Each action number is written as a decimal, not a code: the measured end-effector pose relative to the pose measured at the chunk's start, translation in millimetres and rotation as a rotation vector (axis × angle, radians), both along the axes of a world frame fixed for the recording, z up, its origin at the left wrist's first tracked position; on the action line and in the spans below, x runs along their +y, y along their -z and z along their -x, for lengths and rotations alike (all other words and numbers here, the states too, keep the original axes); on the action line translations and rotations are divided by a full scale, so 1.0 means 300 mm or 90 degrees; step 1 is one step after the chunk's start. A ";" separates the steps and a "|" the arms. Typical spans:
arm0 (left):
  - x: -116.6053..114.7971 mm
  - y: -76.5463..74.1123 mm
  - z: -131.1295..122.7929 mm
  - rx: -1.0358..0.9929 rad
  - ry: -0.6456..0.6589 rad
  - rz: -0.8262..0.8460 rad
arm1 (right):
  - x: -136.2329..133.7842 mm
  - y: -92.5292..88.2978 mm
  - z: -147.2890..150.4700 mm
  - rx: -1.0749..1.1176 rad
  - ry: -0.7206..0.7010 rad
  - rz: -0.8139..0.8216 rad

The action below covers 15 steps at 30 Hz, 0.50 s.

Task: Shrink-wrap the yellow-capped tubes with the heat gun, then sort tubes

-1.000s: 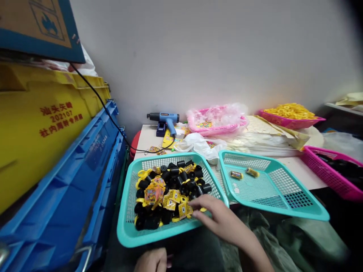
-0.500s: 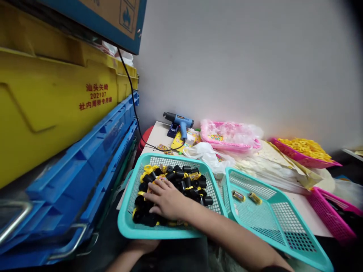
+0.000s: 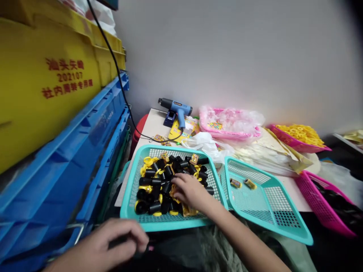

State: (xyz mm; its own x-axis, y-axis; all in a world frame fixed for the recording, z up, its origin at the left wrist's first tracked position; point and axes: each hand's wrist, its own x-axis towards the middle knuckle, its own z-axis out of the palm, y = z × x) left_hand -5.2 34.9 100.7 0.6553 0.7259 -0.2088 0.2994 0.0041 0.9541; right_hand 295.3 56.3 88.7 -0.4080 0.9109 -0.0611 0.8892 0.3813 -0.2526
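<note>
In the head view a turquoise basket (image 3: 124, 215) holds a heap of small black cylinders (image 3: 154, 207) with yellow ring-like caps (image 3: 148, 161). Small yellow-brown printed labels (image 3: 194, 159) lie among them. My right hand (image 3: 191, 190) reaches into this heap, fingers curled down on a printed label at its fingertips; how many pieces it grips is hidden. Below the basket's near left corner, my left hand (image 3: 113, 240) hovers with thumb and bent fingers apart, holding nothing visible. A second turquoise basket (image 3: 304, 236) to the right contains two label-wrapped cylinders (image 3: 236, 183).
A blue heat gun (image 3: 178, 109) rests at the table's back, its black cable (image 3: 112, 53) looping left. Behind are a pink tray (image 3: 227, 132) under plastic and a pink basket of yellow rings (image 3: 302, 134). Stacked yellow (image 3: 28, 68) and blue crates (image 3: 65, 162) wall the left side.
My left hand has come out from under the basket to its near left side. My right hand has gone from lying spread on the heap to curling its fingers, slightly right. The view has shifted.
</note>
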 end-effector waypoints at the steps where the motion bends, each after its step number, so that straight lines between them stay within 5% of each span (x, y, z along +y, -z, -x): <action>1: 0.039 -0.021 -0.050 0.013 -0.011 -0.058 | -0.022 0.004 0.023 0.013 -0.014 -0.001; 5: 0.137 -0.017 -0.244 0.064 -0.011 -0.211 | -0.054 -0.013 0.065 0.185 -0.041 0.021; 10: 0.175 0.055 -0.368 0.080 -0.049 -0.110 | 0.040 -0.087 -0.023 0.282 -0.032 0.081; 15: 0.162 0.045 -0.385 0.149 -0.018 -0.158 | 0.165 -0.070 -0.180 0.203 0.161 -0.033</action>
